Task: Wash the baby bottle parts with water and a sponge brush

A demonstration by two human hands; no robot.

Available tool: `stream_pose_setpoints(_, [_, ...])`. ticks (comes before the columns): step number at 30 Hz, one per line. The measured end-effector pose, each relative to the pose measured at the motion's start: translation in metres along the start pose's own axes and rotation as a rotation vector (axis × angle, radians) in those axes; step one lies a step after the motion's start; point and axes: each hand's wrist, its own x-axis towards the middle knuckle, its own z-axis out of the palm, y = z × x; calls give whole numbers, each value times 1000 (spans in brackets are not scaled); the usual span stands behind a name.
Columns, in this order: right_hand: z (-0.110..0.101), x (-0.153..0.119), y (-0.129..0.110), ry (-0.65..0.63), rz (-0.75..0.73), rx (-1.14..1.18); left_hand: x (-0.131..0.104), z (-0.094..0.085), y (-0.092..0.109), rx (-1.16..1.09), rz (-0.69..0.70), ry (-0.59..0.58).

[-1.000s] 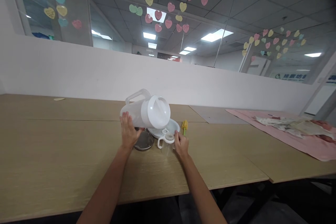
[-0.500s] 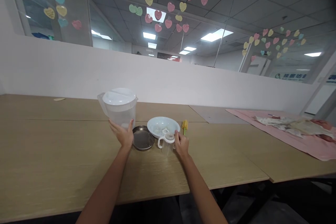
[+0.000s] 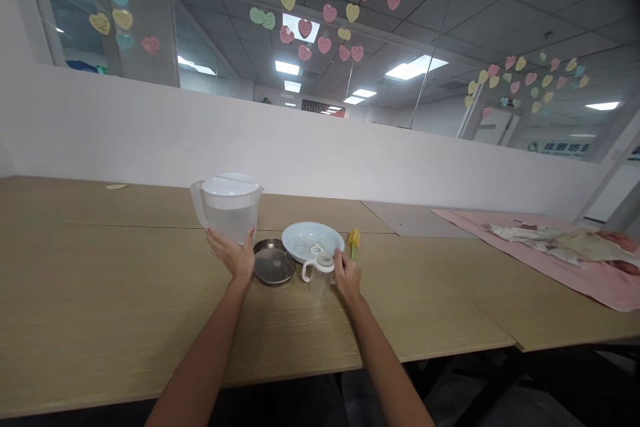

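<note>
At the left, a clear plastic pitcher (image 3: 231,215) with a white lid holds a clear liquid. My left hand (image 3: 234,257) cups its lower near side, thumb and fingers spread across it; the pitcher's base is hidden. My right hand (image 3: 347,273) grips a small clear training cup (image 3: 321,281) with a white rim and curved side handles, holding the one on the right. The cup's top is open, and it looks upright. Just behind it, a small white part (image 3: 316,250) shows against a pale blue bowl (image 3: 295,251) containing clear roundish items that I cannot make out.
A round metal tray (image 3: 274,263) lies between my hands. Beyond my right hand is a yellow artificial flower (image 3: 353,238) with a green stem. Pink cloth (image 3: 565,273) with crumpled fabric covers the table's far right. A white wall (image 3: 320,153) borders the wooden table (image 3: 125,293) behind.
The pitcher has turned slightly, so its handle shows more from the side. Both hands keep their places. The whole view has shifted a little.
</note>
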Motion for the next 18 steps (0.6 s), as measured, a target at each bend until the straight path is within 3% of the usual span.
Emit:
stream_pose_setpoints(11, [-1, 0, -2, 11, -12, -4, 6, 6, -16, 34, 1, 84])
stream_pose_setpoints(18, [0, 0, -2, 9, -15, -15, 3, 5, -15, 68, 11, -22])
